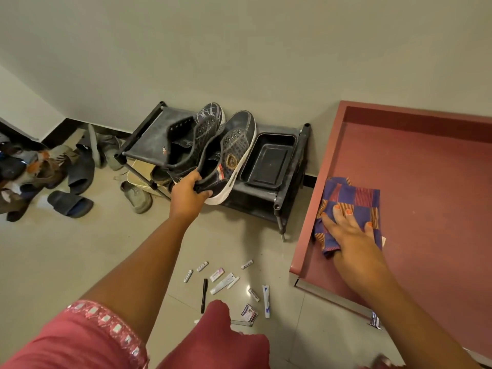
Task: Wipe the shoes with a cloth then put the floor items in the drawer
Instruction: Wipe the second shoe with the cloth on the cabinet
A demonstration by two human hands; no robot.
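Observation:
My left hand (189, 192) grips the heel of a black sneaker (228, 158) with a white sole, on top of a low black shoe rack (279, 198). A second black sneaker (194, 134) lies beside it on the rack. My right hand (348, 230) rests with straight fingers on a folded blue and red checked cloth (351, 201) inside the open maroon drawer (426, 187). Several small items lie scattered on the tiled floor: a black pen (204, 295), white tubes (266, 300), batteries (188, 275) and small packets (249, 312).
A black plastic tray (269, 161) sits on the rack's right end. A heap of sandals and slippers (70, 202) lies on the floor at the left by the wall. A beige slipper (137, 197) lies under the rack's left side. My red clothing fills the bottom.

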